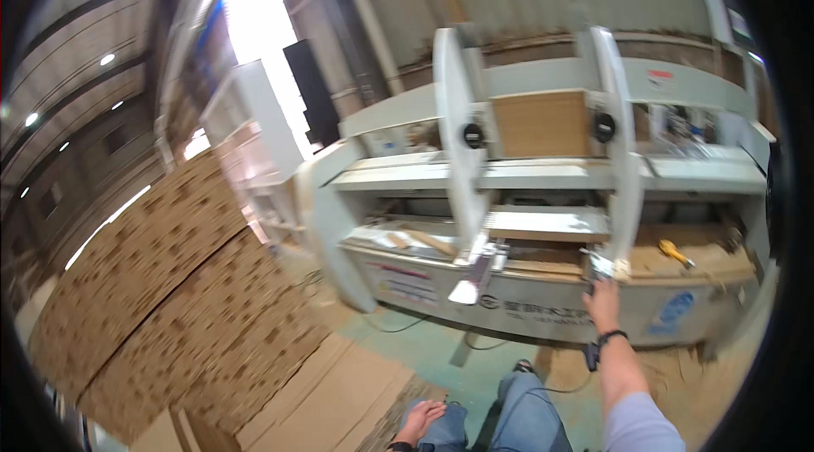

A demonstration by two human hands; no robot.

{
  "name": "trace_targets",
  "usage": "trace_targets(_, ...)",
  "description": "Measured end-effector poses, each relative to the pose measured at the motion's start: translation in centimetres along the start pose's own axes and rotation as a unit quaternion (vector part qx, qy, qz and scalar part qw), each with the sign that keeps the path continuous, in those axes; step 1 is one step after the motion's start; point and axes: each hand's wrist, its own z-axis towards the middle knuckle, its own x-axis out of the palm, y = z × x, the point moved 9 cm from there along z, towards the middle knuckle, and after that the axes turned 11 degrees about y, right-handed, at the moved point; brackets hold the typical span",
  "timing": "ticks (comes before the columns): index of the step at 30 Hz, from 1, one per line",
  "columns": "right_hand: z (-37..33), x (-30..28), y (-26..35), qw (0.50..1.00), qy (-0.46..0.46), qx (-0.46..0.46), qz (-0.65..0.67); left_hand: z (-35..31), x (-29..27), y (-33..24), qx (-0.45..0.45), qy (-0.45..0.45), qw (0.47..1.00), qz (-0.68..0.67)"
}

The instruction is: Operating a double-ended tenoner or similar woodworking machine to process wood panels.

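Observation:
My right hand point(603, 306) reaches out to the front of a pale grey machine point(394, 165). Its fingers are closed at a small metal fitting point(600, 264) below the right upright; what lies inside them is hidden. A white-topped panel point(547, 221) lies level across the machine between the two uprights, just above and left of that hand. To the panel's left, a metal bracket point(479, 270) sticks out from the front. My left hand point(422, 420) is held low by my left thigh, fingers stretched out, with nothing seen in it.
A large stack of brown boards point(186, 282) fills the left side. Flat cardboard point(339, 393) lies on the floor before it. A yellow-handled tool point(674, 252) rests on the machine's right ledge. Cables point(407, 329) run over the green floor. White shelving point(263, 125) stands behind.

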Motion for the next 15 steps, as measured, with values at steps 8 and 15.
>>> trace_targets(8, -0.2, 1.2, -2.4, 0.999, 0.020, 0.046, -0.005, -0.5, 1.3, 0.7, -0.025, -0.021, 0.998, 0.060)
trace_targets(15, -1.2, 0.4, -2.6, 0.998, 0.013, 0.058, -0.012, -1.7, 4.7, 0.2, -0.054, -0.019, 0.994, 0.098)
